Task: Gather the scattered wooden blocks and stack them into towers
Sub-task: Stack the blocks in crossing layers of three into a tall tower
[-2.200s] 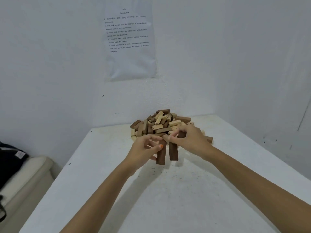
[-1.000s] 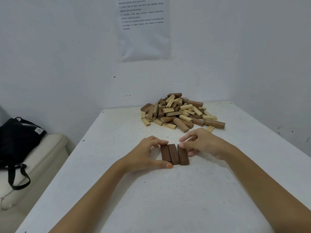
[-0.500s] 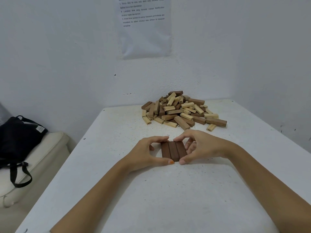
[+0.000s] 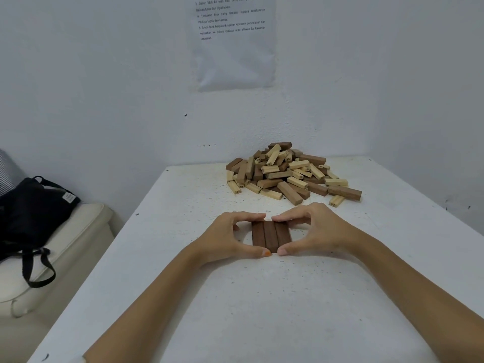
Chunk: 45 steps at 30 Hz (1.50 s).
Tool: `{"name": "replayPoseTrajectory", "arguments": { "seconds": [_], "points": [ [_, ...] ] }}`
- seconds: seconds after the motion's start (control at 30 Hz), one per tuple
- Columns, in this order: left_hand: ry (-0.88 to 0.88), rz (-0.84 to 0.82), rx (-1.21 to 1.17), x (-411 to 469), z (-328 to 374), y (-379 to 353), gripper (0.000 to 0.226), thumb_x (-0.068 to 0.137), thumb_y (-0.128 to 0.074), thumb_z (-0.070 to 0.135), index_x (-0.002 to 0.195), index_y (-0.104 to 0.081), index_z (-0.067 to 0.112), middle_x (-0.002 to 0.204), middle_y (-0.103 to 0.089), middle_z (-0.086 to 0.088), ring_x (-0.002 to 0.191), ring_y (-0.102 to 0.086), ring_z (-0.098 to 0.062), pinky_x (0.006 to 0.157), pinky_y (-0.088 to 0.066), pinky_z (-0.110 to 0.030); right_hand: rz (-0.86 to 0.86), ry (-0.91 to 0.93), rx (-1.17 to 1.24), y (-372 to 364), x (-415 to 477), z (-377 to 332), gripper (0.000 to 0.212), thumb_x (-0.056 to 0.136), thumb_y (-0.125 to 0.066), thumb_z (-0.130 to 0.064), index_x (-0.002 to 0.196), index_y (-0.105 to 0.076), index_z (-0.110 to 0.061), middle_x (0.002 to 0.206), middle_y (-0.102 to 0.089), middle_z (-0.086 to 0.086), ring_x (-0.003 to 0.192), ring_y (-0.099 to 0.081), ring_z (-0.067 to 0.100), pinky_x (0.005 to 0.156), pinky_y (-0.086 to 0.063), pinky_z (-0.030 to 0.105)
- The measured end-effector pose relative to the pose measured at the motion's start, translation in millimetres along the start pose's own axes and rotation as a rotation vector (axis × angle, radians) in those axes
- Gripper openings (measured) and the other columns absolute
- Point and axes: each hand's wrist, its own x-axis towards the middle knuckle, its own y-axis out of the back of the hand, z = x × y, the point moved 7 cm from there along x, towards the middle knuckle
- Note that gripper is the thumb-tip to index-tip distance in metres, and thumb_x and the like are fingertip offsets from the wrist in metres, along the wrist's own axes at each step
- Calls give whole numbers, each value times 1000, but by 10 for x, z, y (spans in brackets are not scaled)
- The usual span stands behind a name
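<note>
Left hand (image 4: 230, 238) and right hand (image 4: 315, 231) clamp fingers round three dark blocks (image 4: 271, 235), layer one only; one-o'clock pile (image 4: 288, 176) unstacked.

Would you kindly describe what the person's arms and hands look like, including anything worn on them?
The left forearm and right forearm are bare, no sleeve in view. The left hand and right hand carry no gloves, rings, watch or bracelet that I can see. The left thumbnail is painted orange.

The white, speckled bench (image 4: 275, 310) carries a pile (image 4: 285, 176) of light and dark blocks near its far edge, toward the right corner. Mid-bench, three dark blocks (image 4: 271, 235) lie flat, side by side, touching.
</note>
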Motion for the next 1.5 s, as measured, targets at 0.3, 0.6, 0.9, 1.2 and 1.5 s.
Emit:
{"name": "replayPoseTrajectory", "arguments": {
  "seconds": [0.3, 0.6, 0.9, 1.2, 1.5],
  "points": [
    [11, -41, -23, -14, -105, 49, 72, 64, -87, 36, 130, -57, 35, 128, -58, 22, 122, -44, 12, 95, -31, -5, 60, 52, 8, -120, 17, -56, 73, 58, -91, -42, 125, -64, -31, 120, -59, -15, 113, -55, -4, 99, -47, 17],
    [21, -57, 32, -267, -378, 445, 69, 66, -86, 37, 129, -57, 37, 128, -54, 30, 123, -40, 16, 100, -27, -6, 51, 105, -9, -523, 232, -345, 76, 60, -88, -46, 129, -59, -31, 121, -56, -14, 111, -53, 0, 96, -48, 20],
    [95, 1, 55, -490, -846, 1076, 69, 65, -87, 31, 128, -59, 33, 125, -59, 26, 123, -45, 11, 106, -29, -12, -1, 137, 58, -1064, 817, -711, 78, 61, -88, -46, 130, -57, -30, 123, -53, -13, 114, -50, 2, 97, -47, 22],
    [150, 30, 27, -481, -1148, 1426, 66, 69, -86, 19, 128, -59, 28, 125, -61, 18, 122, -49, 5, 106, -33, -18, -16, 134, 106, -1280, 1255, -876, 76, 62, -89, -40, 130, -57, -31, 119, -48, -17, 107, -47, -4, 84, -39, 7],
    [190, -3, 11, -437, -1205, 1446, 69, 70, -85, 21, 131, -56, 33, 128, -57, 24, 123, -45, 11, 105, -32, -13, 1, 160, 115, -1319, 1296, -839, 73, 63, -87, -41, 129, -56, -33, 123, -48, -11, 97, -46, -15, 75, -39, 3]
  ]
}}
